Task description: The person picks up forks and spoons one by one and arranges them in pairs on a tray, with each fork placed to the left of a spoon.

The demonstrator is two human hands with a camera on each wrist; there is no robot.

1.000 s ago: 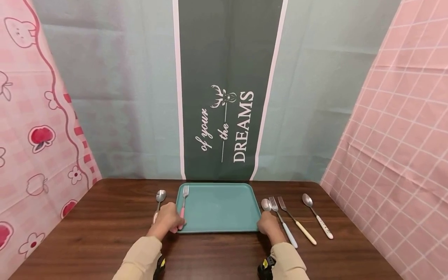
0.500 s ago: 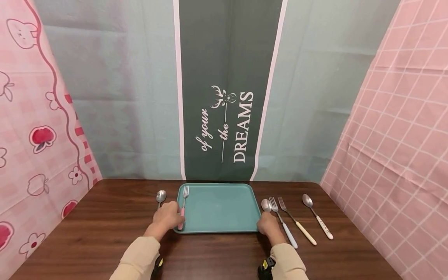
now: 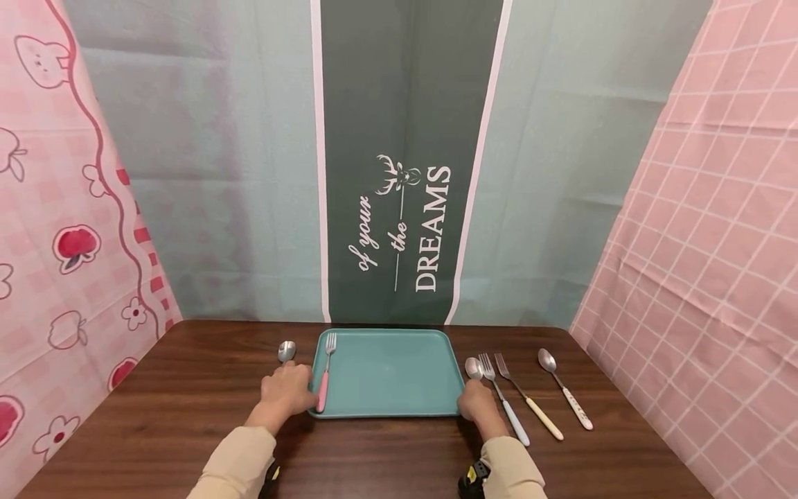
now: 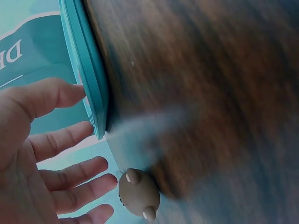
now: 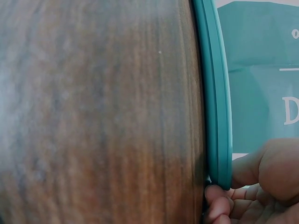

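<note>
A teal rectangular tray [image 3: 389, 374] lies on the wooden table, with a pink-handled fork [image 3: 323, 388] along its left side. My right hand [image 3: 479, 402] grips the tray's right front corner; in the right wrist view the thumb is above the tray rim [image 5: 218, 116] and the curled fingers are under it. My left hand [image 3: 285, 394] is just left of the tray, fingers spread and holding nothing. It covers the handle of a spoon [image 3: 287, 351]. In the left wrist view a rounded brown piece with two small ears [image 4: 139, 192] shows close to the fingertips.
Right of the tray lie a spoon [image 3: 474, 367], a blue-handled fork [image 3: 508, 405], a yellow-handled fork [image 3: 536, 405] and a spoon with a patterned white handle [image 3: 569, 391]. A printed cloth [image 3: 249, 173] hangs behind the table, with pink cloths on both sides.
My left hand has let go of the tray's left front corner by the fork handle and moved left, over the spoon handle. The right hand stays on the tray.
</note>
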